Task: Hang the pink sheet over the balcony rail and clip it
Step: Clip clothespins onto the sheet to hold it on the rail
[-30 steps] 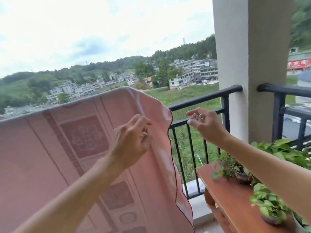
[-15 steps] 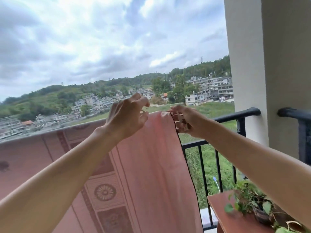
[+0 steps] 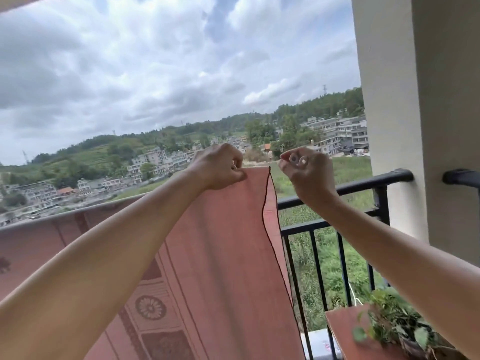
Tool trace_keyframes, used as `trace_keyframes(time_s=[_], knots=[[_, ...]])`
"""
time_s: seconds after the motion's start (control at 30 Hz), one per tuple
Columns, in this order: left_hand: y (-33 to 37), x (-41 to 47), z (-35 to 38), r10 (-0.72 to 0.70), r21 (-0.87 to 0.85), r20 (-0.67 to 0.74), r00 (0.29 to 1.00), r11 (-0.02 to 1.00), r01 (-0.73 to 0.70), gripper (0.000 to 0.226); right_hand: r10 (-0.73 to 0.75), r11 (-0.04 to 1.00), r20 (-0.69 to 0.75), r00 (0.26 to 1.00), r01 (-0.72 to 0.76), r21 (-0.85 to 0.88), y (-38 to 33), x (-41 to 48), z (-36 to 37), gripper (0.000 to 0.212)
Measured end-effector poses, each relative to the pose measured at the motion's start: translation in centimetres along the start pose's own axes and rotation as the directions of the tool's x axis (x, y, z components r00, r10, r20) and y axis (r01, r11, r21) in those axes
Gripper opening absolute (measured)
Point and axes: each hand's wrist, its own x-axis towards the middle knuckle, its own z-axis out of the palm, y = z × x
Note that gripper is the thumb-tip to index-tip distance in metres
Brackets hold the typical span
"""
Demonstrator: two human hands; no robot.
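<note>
pink sheet (image 3: 220,255) hangs at balcony rail (image 3: 363,181), top fold running left-right, right end above the bare rail | left hand (image 3: 220,167) pinches the fold just left of its end | right hand (image 3: 306,175) pinches 2 clear clips (image 3: 298,159) just right, clear of cloth | next, likely: right hand carries a clip leftward
</note>
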Motion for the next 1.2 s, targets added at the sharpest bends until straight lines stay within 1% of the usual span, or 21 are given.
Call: trace_keyframes(time_s=[0.07, 0.17, 0.2, 0.27, 0.33, 0.37, 0.4, 0.43, 0.47, 0.5, 0.53, 0.6, 0.67, 0.73, 0.8, 0.87, 0.93, 1.07, 1.1, 1.17, 1.2], knots=[[0.0, 0.5, 0.0, -0.027, -0.059, -0.002, 1.000, 0.998, 0.027, 0.025, -0.095, 0.994, -0.025, 0.995, 0.094, -0.065, 0.5, -3.9, 0.4, 0.010], [0.5, 1.1, 0.2, -0.122, -0.197, -0.038, 0.992, 0.974, 0.112, 0.014, -0.253, 0.964, 0.054, 0.966, 0.256, -0.073, 0.8, -9.7, 2.4, 0.026], [0.8, 1.2, 0.1, -0.147, -0.225, -0.041, 0.988, 0.965, 0.134, 0.014, -0.262, 0.956, 0.109, 0.959, 0.274, -0.110, 0.9, -10.7, 3.2, 0.031], [1.3, 1.4, 0.0, -0.188, -0.250, -0.031, 0.982, 0.952, 0.175, 0.015, -0.164, 0.959, 0.245, 0.955, 0.213, -0.188, 1.0, -11.1, 4.8, 0.053], [1.3, 1.5, -0.1, -0.223, -0.285, -0.015, 0.975, 0.935, 0.210, 0.015, 0.042, 0.978, 0.375, 0.926, 0.039, -0.207, 0.9, -10.1, 6.2, 0.074], [1.1, 1.4, -0.3, -0.229, -0.315, -0.015, 0.973, 0.925, 0.213, 0.015, 0.125, 0.987, 0.429, 0.895, -0.068, -0.146, 0.9, -9.5, 7.1, 0.072], [0.9, 1.2, -0.5, -0.225, -0.349, -0.028, 0.974, 0.915, 0.202, 0.015, 0.168, 0.985, 0.465, 0.869, -0.165, -0.047, 1.0, -9.1, 7.8, 0.056], [0.7, 0.8, -0.9, -0.199, -0.378, -0.066, 0.978, 0.912, 0.160, 0.014, 0.186, 0.966, 0.487, 0.853, -0.248, 0.067, 1.3, -8.7, 8.6, 0.030], [0.5, 0.3, -1.4, -0.139, -0.379, -0.123, 0.983, 0.922, 0.083, 0.015, 0.197, 0.936, 0.502, 0.842, -0.315, 0.160, 1.5, -8.5, 9.1, 0.016], [0.4, -0.3, -1.9, -0.051, -0.341, -0.159, 0.986, 0.940, -0.006, 0.015, 0.203, 0.904, 0.506, 0.838, -0.360, 0.233, 1.8, -8.3, 9.6, 0.020], [0.4, -0.9, -2.6, 0.051, -0.276, -0.146, 0.988, 0.957, -0.090, 0.014, 0.206, 0.880, 0.506, 0.838, -0.385, 0.278, 2.1, -8.3, 9.7, 0.022], [0.5, -2.1, -3.3, 0.232, -0.156, 0.030, 0.972, 0.962, -0.224, 0.026, 0.180, 0.853, 0.495, 0.850, -0.385, 0.352, 2.0, -8.3, 9.6, 0.015], [0.9, -2.8, -2.9, 0.296, -0.005, 0.250, 0.922, 0.952, -0.305, 0.047, 0.164, 0.817, 0.495, 0.853, -0.399, 0.416, 1.7, -8.4, 9.3, 0.012], [1.6, -2.8, -1.6, 0.264, 0.200, 0.405, 0.876, 0.909, -0.366, 0.061, 0.151, 0.783, 0.501, 0.852, -0.413, 0.466, 1.6, -8.6, 9.0, 0.022], [2.1, -2.5, -0.5, 0.188, 0.383, 0.493, 0.850, 0.829, -0.406, 0.061, 0.130, 0.779, 0.505, 0.853, -0.403, 0.480, 1.8, -8.9, 8.6, 0.024], [2.0, -2.1, -0.4, 0.137, 0.481, 0.483, 0.865, 0.784, -0.392, 0.043, 0.117, 0.789, 0.515, 0.849, -0.395, 0.471, 2.1, -9.1, 8.2, 0.025], [1.2, -1.7, -0.8, 0.097, 0.513, 0.441, 0.892, 0.789, -0.339, 0.033, 0.129, 0.800, 0.520, 0.845, -0.398, 0.449, 2.3, -9.3, 7.9, 0.026], [-0.5, -1.1, -1.7, 0.003, 0.409, 0.400, 0.917, 0.895, -0.181, 0.047, 0.172, 0.800, 0.490, 0.854, -0.412, 0.436, 2.3, -9.3, 7.3, 0.009], [-0.8, -1.1, -1.8, 0.001, 0.361, 0.387, 0.922, 0.920, -0.153, 0.041, 0.191, 0.807, 0.485, 0.853, -0.418, 0.417, 2.5, -9.4, 7.1, 0.016], [-1.9, -0.9, -1.6, 0.027, 0.253, 0.380, 0.925, 0.958, -0.132, 0.021, 0.238, 0.820, 0.528, 0.815, -0.460, 0.341, 2.7, -9.4, 6.2, 0.038], [-2.4, -0.9, -1.5, 0.031, 0.193, 0.388, 0.921, 0.975, -0.114, 0.022, 0.266, 0.823, 0.555, 0.788, -0.485, 0.295, 2.8, -9.4, 5.6, 0.042]])
